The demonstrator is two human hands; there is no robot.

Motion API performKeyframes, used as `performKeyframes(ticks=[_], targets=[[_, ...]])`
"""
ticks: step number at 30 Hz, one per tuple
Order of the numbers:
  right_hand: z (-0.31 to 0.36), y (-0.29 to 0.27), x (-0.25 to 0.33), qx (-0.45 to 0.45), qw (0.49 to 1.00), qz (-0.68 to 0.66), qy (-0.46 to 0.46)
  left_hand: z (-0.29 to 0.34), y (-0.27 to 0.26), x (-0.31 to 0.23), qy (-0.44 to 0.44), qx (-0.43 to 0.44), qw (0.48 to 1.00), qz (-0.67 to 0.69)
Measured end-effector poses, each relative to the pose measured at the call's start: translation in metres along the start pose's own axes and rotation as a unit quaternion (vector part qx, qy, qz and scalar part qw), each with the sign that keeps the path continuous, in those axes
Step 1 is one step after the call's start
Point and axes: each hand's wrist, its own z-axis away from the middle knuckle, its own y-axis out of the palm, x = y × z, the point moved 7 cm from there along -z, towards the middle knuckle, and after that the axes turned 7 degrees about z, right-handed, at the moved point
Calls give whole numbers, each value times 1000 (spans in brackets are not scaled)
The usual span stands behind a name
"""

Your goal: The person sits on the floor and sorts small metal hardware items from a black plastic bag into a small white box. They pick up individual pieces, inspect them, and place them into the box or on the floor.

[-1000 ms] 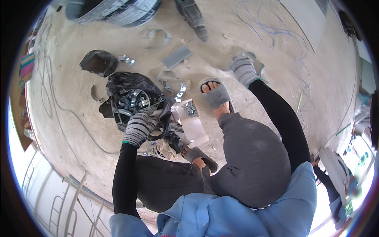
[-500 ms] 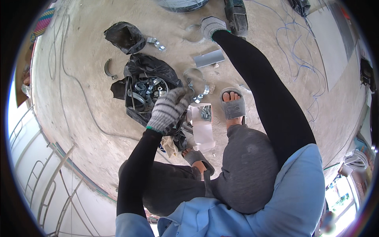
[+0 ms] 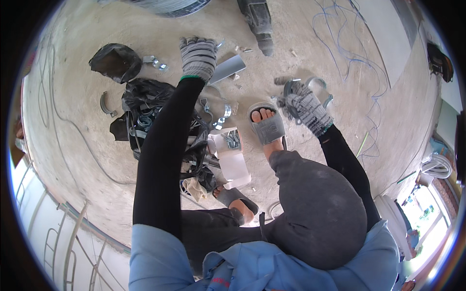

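Note:
My left hand (image 3: pixel 199 58), in a grey striped glove, is curled over a metal pipe clamp on the floor. Only a small shiny end shows beside its fingers. Right of it lies a grey half-round channel piece (image 3: pixel 228 69). At the right, my right hand (image 3: pixel 307 106), gloved too and a little blurred, closes on a dark grey curved piece (image 3: pixel 292 89). A round pipe clamp (image 3: pixel 318 83) is just beyond that hand. A black plastic bag (image 3: pixel 148 92) holding metal clamps lies partly behind my left arm. An open white box (image 3: pixel 233 162) of bolts (image 3: pixel 233 139) stands before my feet.
A dark power tool (image 3: pixel 257 22) lies at the far middle, and a wire coil (image 3: pixel 182 8) left of it. Loose clamps (image 3: pixel 222 117) and a second black bag (image 3: pixel 115 62) are on the floor. Thin blue wire (image 3: pixel 357 63) trails at the right.
My left hand has moved from the bag of clamps forward to the pipe clamp. My right hand has come back from the far floor to the right of my foot. My view has shifted right.

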Motion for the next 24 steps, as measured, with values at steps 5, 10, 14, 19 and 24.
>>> performKeyframes(ticks=[5,10,14,19,24], targets=[[33,5,-4,49,996,-71,6,91,-62,-47,-226,154,766,582],[37,13,42,15,981,71,-179,193,-138,-82,-336,150,506,781],[66,21,83,34,954,29,-295,208,-159,-80,-212,89,720,655],[109,32,136,4,848,217,-483,212,-172,-86,-299,77,540,782],[114,39,144,69,890,106,-438,197,-207,-98,-238,37,589,772]])
